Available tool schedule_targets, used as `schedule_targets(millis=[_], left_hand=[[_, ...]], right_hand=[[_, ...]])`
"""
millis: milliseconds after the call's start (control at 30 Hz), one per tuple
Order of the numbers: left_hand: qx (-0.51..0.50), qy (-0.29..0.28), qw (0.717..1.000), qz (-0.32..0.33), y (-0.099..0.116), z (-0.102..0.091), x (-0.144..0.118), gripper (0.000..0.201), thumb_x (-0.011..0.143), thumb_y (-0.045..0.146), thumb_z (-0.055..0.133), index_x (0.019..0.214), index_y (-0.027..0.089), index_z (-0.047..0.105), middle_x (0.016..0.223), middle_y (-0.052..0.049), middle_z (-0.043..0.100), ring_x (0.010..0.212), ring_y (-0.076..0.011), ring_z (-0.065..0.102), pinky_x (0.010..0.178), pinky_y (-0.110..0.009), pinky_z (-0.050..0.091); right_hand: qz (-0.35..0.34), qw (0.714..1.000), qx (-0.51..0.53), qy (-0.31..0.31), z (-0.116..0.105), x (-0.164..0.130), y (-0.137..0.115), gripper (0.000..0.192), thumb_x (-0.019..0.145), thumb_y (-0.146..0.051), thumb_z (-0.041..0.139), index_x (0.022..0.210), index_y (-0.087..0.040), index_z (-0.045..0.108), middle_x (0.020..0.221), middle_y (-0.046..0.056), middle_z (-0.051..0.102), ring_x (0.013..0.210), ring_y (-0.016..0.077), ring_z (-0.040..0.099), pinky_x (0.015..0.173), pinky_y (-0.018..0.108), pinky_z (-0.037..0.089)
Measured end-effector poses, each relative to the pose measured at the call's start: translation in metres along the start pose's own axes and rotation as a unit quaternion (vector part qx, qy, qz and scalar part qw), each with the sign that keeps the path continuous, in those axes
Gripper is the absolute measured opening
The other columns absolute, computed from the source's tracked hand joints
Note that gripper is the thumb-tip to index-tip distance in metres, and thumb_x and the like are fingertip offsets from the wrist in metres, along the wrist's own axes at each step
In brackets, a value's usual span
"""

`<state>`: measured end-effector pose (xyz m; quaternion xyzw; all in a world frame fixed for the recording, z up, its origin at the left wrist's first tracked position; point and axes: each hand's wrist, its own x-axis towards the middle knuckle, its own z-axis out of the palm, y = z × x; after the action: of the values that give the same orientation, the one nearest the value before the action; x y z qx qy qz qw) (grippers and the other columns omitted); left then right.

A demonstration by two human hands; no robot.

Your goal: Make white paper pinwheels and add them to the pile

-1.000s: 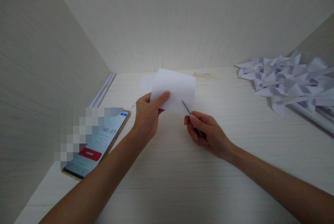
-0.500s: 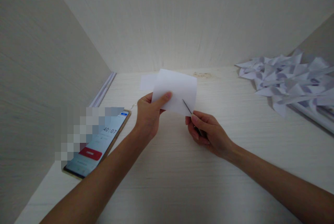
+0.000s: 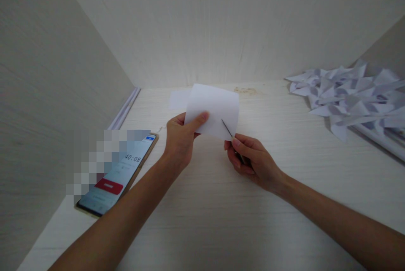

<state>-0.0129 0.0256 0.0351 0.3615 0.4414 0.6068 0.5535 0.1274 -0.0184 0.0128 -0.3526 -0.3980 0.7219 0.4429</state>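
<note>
Two bare hands work a sheet of white paper [image 3: 212, 108] above a pale wood-grain desk [image 3: 221, 220], inside a light-panelled alcove. The left hand [image 3: 180, 138] grips the paper by its lower left corner, thumb pressed flat on the near face and fingers curled behind, holding the sheet lifted and tilted off the desk near the middle of the scene. The right hand [image 3: 249, 159] is closed around a pair of scissors [image 3: 230, 134], of which only a thin dark blade shows, its tip lying against the paper's lower right part; the handles are hidden inside the fist, and whether the blades are open cannot be told. The two hands sit close together, the right one slightly nearer and to the right of the left.

A smaller white slip [image 3: 179, 99] lies flat on the desk just beyond the held sheet, to its left. A phone [image 3: 122, 174] rests face up on the near left of the desk, its screen showing a timer that reads 40:08 above a red button; part of the screen is blurred out. A heap of folded white paper shapes [image 3: 348, 98] is piled at the far right, well apart from both hands. A thin white strip [image 3: 124, 110] runs along the foot of the left wall.
</note>
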Motion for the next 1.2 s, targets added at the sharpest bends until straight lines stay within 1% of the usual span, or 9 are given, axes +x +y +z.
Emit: schedule_targets(millis=[400,567,1000,1200], left_hand=[[0.027,-0.009,1.0,0.013,-0.0031,0.0012,-0.0018,0.019,0.049,0.025,0.075,0.061,0.014,0.065,0.063,-0.001,0.063,0.06,-0.0116,0.055,0.057,-0.026,0.046],[0.017,-0.01,1.0,0.006,-0.0028,0.0018,-0.003,0.019,0.049,0.024,0.075,0.063,0.014,0.066,0.065,-0.001,0.064,0.061,-0.0117,0.056,0.059,-0.026,0.046],[0.017,-0.015,1.0,0.0,-0.004,0.0009,-0.0042,0.019,0.05,0.024,0.074,0.064,0.014,0.066,0.066,-0.002,0.064,0.061,-0.0118,0.056,0.06,-0.027,0.046],[0.01,-0.03,0.999,-0.02,0.002,-0.0002,-0.0017,0.02,0.048,0.022,0.075,0.063,0.013,0.066,0.066,-0.002,0.064,0.059,-0.011,0.055,0.06,-0.026,0.045]], right_hand=[[0.005,1.0,0.007,0.013,0.0011,0.0,-0.0013,0.021,0.074,-0.033,0.054,0.065,-0.014,0.051,0.039,-0.008,0.042,0.026,-0.0001,0.022,0.026,0.013,0.013],[0.013,1.0,0.014,0.019,0.0016,-0.001,-0.0019,0.022,0.072,-0.034,0.056,0.064,-0.014,0.05,0.04,-0.008,0.042,0.027,-0.0002,0.023,0.026,0.013,0.012],[0.008,1.0,0.007,0.02,0.0005,-0.0002,-0.0012,0.025,0.07,-0.037,0.059,0.061,-0.015,0.049,0.039,-0.008,0.041,0.027,0.0004,0.022,0.026,0.014,0.011],[0.002,1.0,-0.007,0.005,0.0003,0.0001,0.0006,0.025,0.073,-0.036,0.056,0.062,-0.015,0.048,0.038,-0.008,0.04,0.028,0.0005,0.022,0.026,0.014,0.012]])
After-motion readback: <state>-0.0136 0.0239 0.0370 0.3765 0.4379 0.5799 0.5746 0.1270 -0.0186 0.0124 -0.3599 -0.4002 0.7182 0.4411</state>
